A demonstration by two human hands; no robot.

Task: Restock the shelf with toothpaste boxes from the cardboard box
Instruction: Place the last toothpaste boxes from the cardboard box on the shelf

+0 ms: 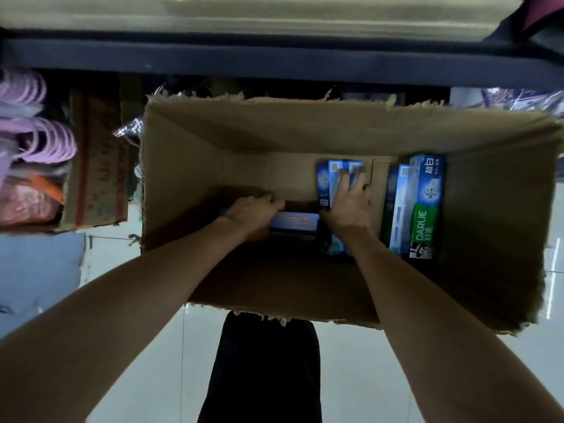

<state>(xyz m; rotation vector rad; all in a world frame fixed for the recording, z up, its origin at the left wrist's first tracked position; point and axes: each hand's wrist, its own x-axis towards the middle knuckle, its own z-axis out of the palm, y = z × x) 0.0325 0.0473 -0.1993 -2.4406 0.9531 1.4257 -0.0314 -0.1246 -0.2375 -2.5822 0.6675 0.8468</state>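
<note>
An open cardboard box (pixel 494 233) stands on the floor below me, nearly empty. Both my arms reach into it. My left hand (pixel 254 213) grips a blue toothpaste box (pixel 294 222) lying flat near the bottom. My right hand (pixel 348 203) is closed over two upright blue toothpaste boxes (pixel 328 184) standing side by side. Two more toothpaste boxes lean against the right wall, the outer one a green and blue Darlie box (pixel 425 209). The dark shelf edge (pixel 274 62) runs across the top of the view.
An older brown carton (pixel 94 166) sits left of the box under the shelf, with pink plastic hangers (pixel 39 126) and packaged goods beside it. Glossy white floor tiles (pixel 351 361) lie beneath. My dark trousers (pixel 265 370) show at the bottom centre.
</note>
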